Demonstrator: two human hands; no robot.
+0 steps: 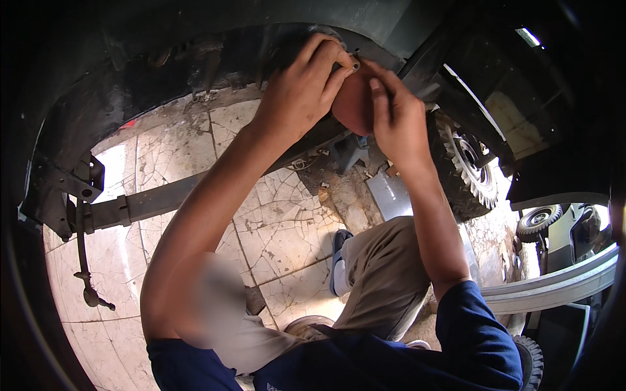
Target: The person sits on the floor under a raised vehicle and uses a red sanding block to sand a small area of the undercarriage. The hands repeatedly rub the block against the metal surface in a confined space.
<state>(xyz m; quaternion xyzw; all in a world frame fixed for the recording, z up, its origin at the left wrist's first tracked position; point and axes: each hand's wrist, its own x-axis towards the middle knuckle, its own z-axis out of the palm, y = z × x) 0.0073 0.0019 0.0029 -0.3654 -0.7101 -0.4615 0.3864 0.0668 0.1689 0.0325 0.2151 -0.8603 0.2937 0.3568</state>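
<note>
Both of my hands are raised to the rim of a dark curved metal panel (274, 29). With bent fingers and thumb, my left hand (300, 85) pinches a small metal piece (355, 66) that has a dark hole in its end. A reddish-brown, round-edged flat pad (352, 104) hangs between my hands. My right hand (399, 114) has its thumb and fingers closed on the pad's right side. Its fingertips are slightly blurred, and the far side of the pad is hidden.
A dark metal beam (163, 193) crosses low over the cracked tile floor (274, 208). A chunky-treaded wheel (466, 163) stands at the right, near a grey metal plate (389, 194) and a blue stand (351, 155). A thin rod (83, 254) hangs at the left.
</note>
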